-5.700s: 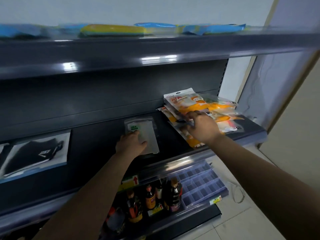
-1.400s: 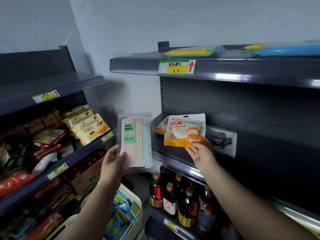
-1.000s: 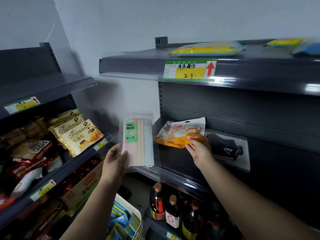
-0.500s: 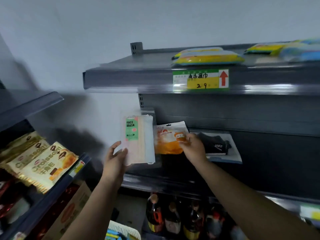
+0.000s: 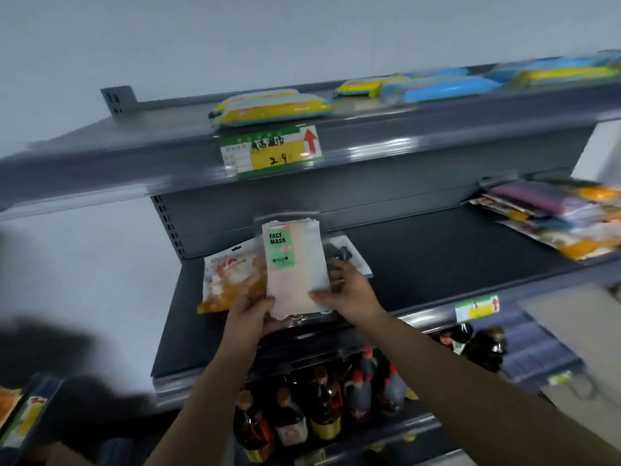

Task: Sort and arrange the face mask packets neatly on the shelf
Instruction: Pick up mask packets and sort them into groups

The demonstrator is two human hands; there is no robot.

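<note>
Gripping pale face mask packet (image 5: 295,267) upright, left hand (image 5: 250,312) and right hand (image 5: 349,294) both closed on it

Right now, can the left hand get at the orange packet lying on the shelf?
Probably not yet: the left hand is busy gripping the FACE MASK packet, though the orange packet lies uncovered just beside it.

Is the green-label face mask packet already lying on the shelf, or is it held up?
Held up. The face mask packet stands upright, gripped at its bottom by left hand and right hand.
</note>
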